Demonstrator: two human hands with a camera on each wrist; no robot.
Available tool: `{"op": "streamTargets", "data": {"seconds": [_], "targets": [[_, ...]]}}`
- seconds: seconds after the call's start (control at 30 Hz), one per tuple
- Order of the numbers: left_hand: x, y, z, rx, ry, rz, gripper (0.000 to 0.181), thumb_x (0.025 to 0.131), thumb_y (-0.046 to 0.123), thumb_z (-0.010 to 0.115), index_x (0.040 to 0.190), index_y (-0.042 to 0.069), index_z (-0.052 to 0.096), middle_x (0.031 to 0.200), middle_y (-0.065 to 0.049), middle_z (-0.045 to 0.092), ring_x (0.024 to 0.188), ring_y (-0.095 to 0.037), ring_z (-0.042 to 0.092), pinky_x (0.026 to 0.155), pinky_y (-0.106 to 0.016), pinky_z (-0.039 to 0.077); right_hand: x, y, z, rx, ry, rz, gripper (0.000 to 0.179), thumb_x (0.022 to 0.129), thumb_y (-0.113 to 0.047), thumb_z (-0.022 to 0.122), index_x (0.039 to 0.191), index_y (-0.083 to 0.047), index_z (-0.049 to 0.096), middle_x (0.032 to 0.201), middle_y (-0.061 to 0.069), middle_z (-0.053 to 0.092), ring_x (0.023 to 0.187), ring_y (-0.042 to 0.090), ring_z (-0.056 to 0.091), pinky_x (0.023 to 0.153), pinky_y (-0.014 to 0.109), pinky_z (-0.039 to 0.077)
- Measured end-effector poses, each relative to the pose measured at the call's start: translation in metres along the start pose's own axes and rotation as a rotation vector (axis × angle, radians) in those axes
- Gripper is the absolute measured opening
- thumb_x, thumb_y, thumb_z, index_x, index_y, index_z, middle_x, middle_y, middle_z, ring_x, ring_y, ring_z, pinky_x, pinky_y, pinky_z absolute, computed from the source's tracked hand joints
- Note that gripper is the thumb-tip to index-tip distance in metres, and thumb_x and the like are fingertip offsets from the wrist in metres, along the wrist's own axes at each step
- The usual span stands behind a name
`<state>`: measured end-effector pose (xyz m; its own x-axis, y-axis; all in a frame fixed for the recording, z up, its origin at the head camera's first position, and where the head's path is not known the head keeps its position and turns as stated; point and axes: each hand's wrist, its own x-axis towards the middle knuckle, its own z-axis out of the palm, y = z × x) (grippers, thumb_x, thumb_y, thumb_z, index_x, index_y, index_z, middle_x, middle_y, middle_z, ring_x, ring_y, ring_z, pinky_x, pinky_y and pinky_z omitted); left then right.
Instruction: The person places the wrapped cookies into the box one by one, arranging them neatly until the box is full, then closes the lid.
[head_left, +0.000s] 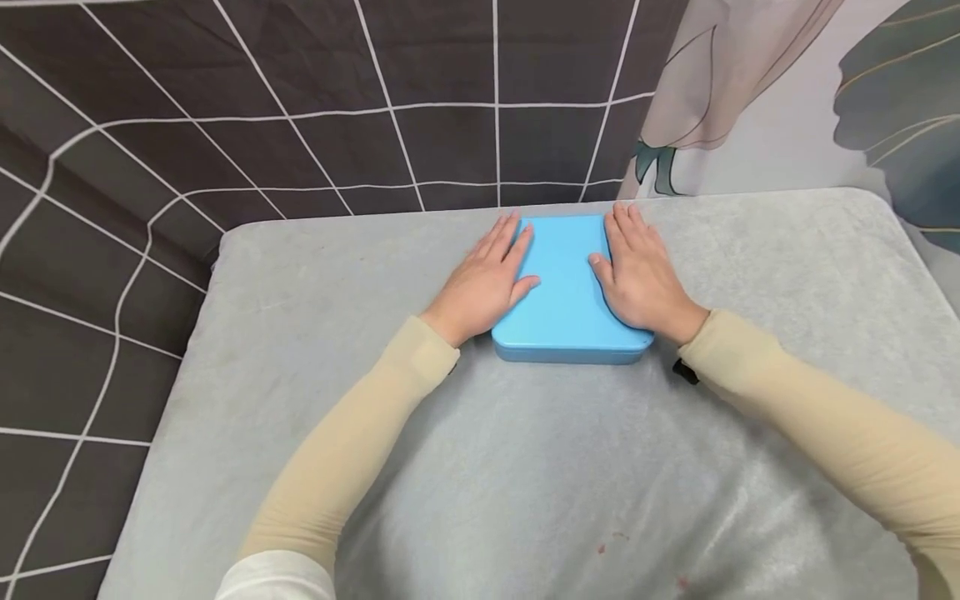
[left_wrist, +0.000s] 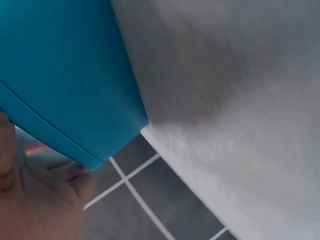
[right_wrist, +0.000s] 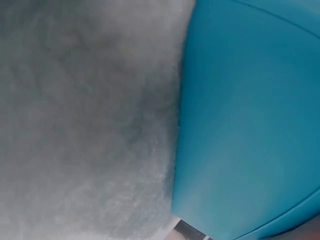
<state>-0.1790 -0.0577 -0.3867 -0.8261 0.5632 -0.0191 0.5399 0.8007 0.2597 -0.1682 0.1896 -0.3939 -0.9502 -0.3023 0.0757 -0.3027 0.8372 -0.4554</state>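
A flat light-blue box [head_left: 564, 287] with rounded corners and a lid seam lies near the far edge of the grey cloth-covered table. My left hand [head_left: 483, 279] rests along the box's left edge, fingers straight and pointing away, thumb over the top. Along the right edge lies my right hand [head_left: 637, 267], its fingers extended and its thumb on the lid. In the left wrist view the box's blue side wall [left_wrist: 65, 85] fills the upper left, with part of the left hand [left_wrist: 42, 195] below it. The right wrist view shows the opposite side wall [right_wrist: 250, 120] beside the grey cloth.
The grey cloth [head_left: 315, 350] spreads over the table on both sides of the box and in front. Behind and to the left hangs a dark curtain with white grid lines [head_left: 442, 150]. A pale patterned curtain [head_left: 787, 108] hangs at the back right.
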Motion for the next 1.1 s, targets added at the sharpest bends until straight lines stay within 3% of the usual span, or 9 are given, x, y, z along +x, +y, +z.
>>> {"op": "streamTargets", "data": {"seconds": [0.2, 0.33, 0.73, 1.1], "targets": [[-0.0009, -0.0026, 0.0042, -0.083, -0.004, 0.010, 0.068, 0.108, 0.044, 0.041, 0.160, 0.005, 0.023, 0.169, -0.011, 0.006, 0.155, -0.021, -0.005, 0.120, -0.024, -0.004, 0.0007, 0.0001, -0.0045, 0.002, -0.044, -0.017, 0.065, 0.109, -0.027, 0.036, 0.155, 0.014, 0.012, 0.164, 0.028, 0.004, 0.153, 0.039, -0.003, 0.123, 0.050, 0.002], [-0.0009, -0.0030, 0.0056, -0.096, 0.012, 0.028, 0.068, 0.108, 0.044, 0.042, 0.160, 0.004, 0.023, 0.169, -0.011, 0.006, 0.154, -0.020, -0.006, 0.120, -0.025, -0.003, -0.0007, 0.0015, -0.0048, 0.012, -0.038, -0.024, 0.065, 0.109, -0.027, 0.035, 0.154, 0.014, 0.011, 0.164, 0.029, 0.004, 0.153, 0.039, -0.003, 0.123, 0.048, 0.000], [-0.0020, -0.0041, 0.0020, -0.106, -0.030, 0.012, 0.068, 0.107, 0.044, 0.043, 0.159, 0.004, 0.023, 0.169, -0.011, 0.006, 0.154, -0.021, -0.006, 0.121, -0.026, 0.001, -0.0005, 0.0003, -0.0017, 0.018, -0.032, -0.019, 0.065, 0.109, -0.025, 0.037, 0.154, 0.015, 0.014, 0.163, 0.030, 0.008, 0.153, 0.040, 0.002, 0.123, 0.044, 0.000], [-0.0038, -0.0048, 0.0031, -0.143, 0.022, 0.020, 0.068, 0.106, 0.046, 0.045, 0.159, 0.006, 0.027, 0.169, -0.009, 0.011, 0.154, -0.017, -0.003, 0.122, -0.027, 0.002, -0.0016, 0.0015, -0.0026, 0.054, -0.015, -0.024, 0.064, 0.109, -0.024, 0.038, 0.153, 0.016, 0.015, 0.163, 0.031, 0.009, 0.153, 0.040, 0.001, 0.123, 0.045, 0.000]]}}
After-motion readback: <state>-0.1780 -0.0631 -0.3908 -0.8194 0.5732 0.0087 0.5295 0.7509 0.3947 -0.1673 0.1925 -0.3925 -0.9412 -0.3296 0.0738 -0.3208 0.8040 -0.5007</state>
